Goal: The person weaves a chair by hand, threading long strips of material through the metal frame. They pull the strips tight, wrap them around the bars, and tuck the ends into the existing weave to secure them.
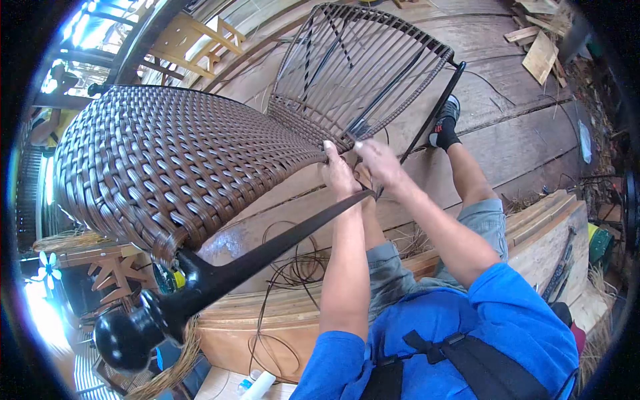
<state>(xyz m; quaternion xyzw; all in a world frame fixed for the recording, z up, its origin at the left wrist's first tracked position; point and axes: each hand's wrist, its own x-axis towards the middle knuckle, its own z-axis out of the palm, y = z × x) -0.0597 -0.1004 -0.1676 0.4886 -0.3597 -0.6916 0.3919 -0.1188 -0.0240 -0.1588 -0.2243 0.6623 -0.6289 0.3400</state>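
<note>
A chair with a black frame stands before me, its near panel (167, 143) closely woven in glossy brown strand. The far panel (373, 63) carries spaced strands, with gaps showing between them. My left hand (339, 175) grips the chair's woven edge where the two panels meet, thumb on top. Beside it, my right hand (381, 163) is closed at the same corner; what its fingers hold is hidden. A small greyish piece (360, 127) lies at the weave just beyond my fingers. The black chair leg (280, 237) slants across below my left hand.
Loose coils of brown strand (300, 267) hang by stacked curved boards (267, 320) at my seat. A wooden stool (193, 43) stands at the far left. Scrap wood (540, 57) lies at the far right on the plank floor (493, 87). A white bottle (259, 385) is low in view.
</note>
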